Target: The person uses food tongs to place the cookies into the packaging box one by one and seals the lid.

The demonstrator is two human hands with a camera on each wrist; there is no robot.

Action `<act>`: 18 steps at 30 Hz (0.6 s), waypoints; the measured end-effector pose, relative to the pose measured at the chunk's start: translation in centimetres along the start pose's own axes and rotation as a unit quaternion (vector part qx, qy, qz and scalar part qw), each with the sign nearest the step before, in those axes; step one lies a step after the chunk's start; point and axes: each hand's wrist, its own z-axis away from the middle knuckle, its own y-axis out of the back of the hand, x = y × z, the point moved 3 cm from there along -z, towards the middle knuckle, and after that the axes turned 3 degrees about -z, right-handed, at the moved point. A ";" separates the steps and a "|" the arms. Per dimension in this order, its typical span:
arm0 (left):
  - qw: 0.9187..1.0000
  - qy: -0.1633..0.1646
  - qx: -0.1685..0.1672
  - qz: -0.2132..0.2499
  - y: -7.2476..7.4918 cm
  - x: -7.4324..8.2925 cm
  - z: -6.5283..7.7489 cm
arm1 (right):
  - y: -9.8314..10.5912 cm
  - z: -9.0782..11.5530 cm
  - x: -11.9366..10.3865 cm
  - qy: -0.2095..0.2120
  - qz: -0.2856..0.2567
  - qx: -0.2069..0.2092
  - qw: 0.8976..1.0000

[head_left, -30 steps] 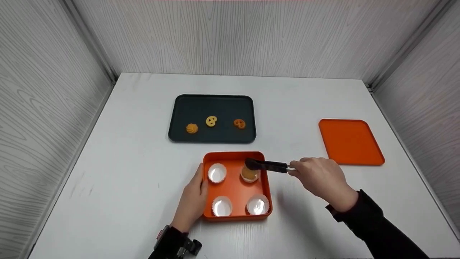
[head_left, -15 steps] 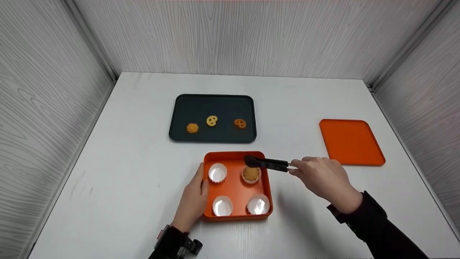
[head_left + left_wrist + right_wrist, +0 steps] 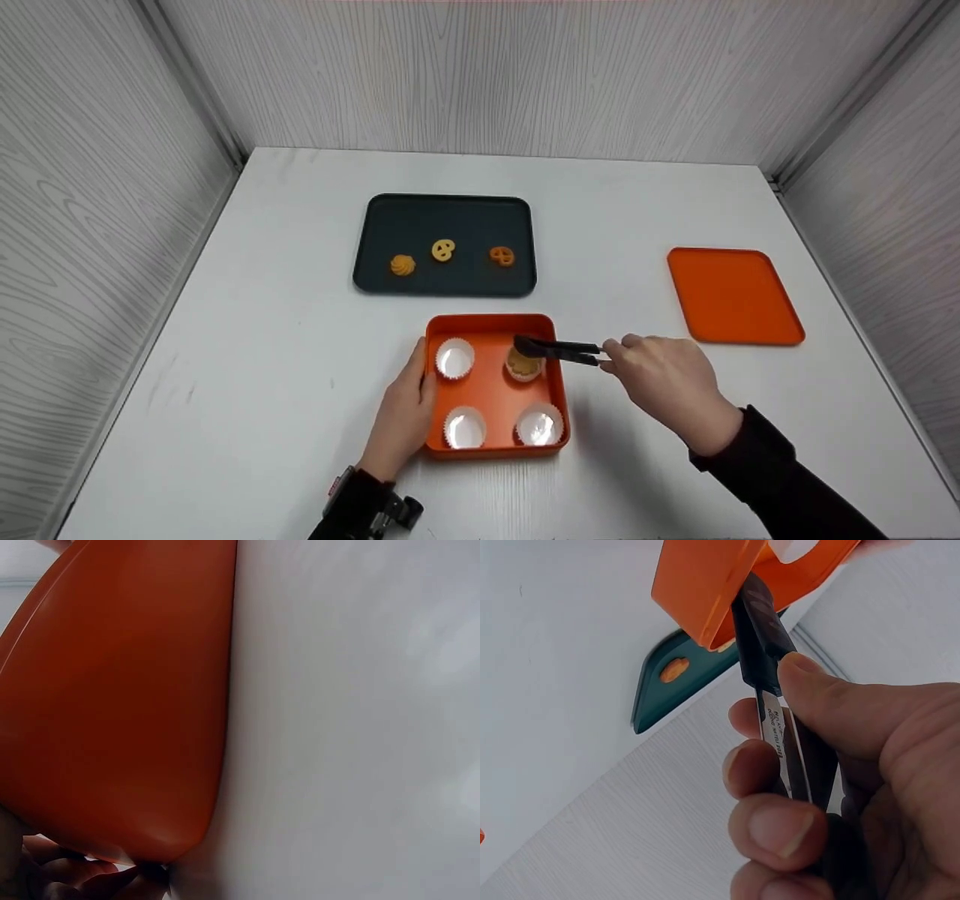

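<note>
An orange square box [image 3: 486, 405] stands in front of me, its left wall held by my left hand [image 3: 399, 427]. Fingers of that hand show at the box's corner in the left wrist view. With my right hand [image 3: 667, 382] I grip black-tipped tongs [image 3: 570, 352] over the right wall. Their tips are above a tan cookie [image 3: 523, 367] in the back right paper cup and hide its far part; whether they touch it I cannot tell. Three other white paper cups [image 3: 454, 359] sit near the remaining corners. In the right wrist view, thumb and fingers wrap the tongs [image 3: 780, 727].
Behind the box lies a dark green tray [image 3: 450, 281] bearing a swirl cookie [image 3: 403, 265], a pale pretzel-shaped cookie [image 3: 443, 250] and a brown pretzel-shaped one [image 3: 502, 256]. A flat orange tray [image 3: 735, 296] lies at the right. Grey wood-grain walls [image 3: 495, 82] border the table.
Over the last half second the tong tips have come slightly toward me and over the cookie's far part, after being at its far edge. My left hand and the box stay put.
</note>
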 end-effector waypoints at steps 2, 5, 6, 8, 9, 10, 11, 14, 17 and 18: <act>1.000 0.003 0.001 0.000 0.0 0.0 0.0 | -0.1 0.0 -0.1 0.002 0.000 0.000 1.000; 1.000 0.005 0.002 0.000 0.0 0.1 0.0 | -0.2 -0.2 -0.3 0.003 0.001 -0.002 1.000; 1.000 0.009 0.001 0.001 -0.1 0.1 0.0 | -0.2 -0.2 -0.3 0.003 0.001 -0.004 1.000; 1.000 0.012 0.000 0.001 -0.1 0.1 -0.1 | -0.3 -0.4 -0.4 0.001 0.005 -0.006 1.000; 1.000 0.014 -0.001 0.001 -0.1 0.1 -0.1 | -0.3 -0.4 -0.4 0.000 0.006 -0.007 1.000; 1.000 0.017 -0.001 0.001 -0.1 0.1 -0.2 | -0.4 -0.5 -0.4 -0.001 0.006 -0.007 1.000; 1.000 0.018 -0.001 0.000 -0.1 0.1 -0.2 | -0.4 -0.5 -0.3 -0.002 0.007 -0.006 1.000; 1.000 0.022 -0.002 0.001 -0.2 0.1 -0.4 | -0.5 -0.6 -0.2 -0.003 0.000 -0.004 1.000; 1.000 0.023 -0.004 0.002 -0.2 0.1 -0.5 | -0.2 -0.6 0.1 -0.007 -0.017 0.000 1.000; 1.000 0.023 -0.005 0.002 -0.2 0.1 -0.5 | -0.1 -0.6 0.3 -0.010 -0.024 0.001 1.000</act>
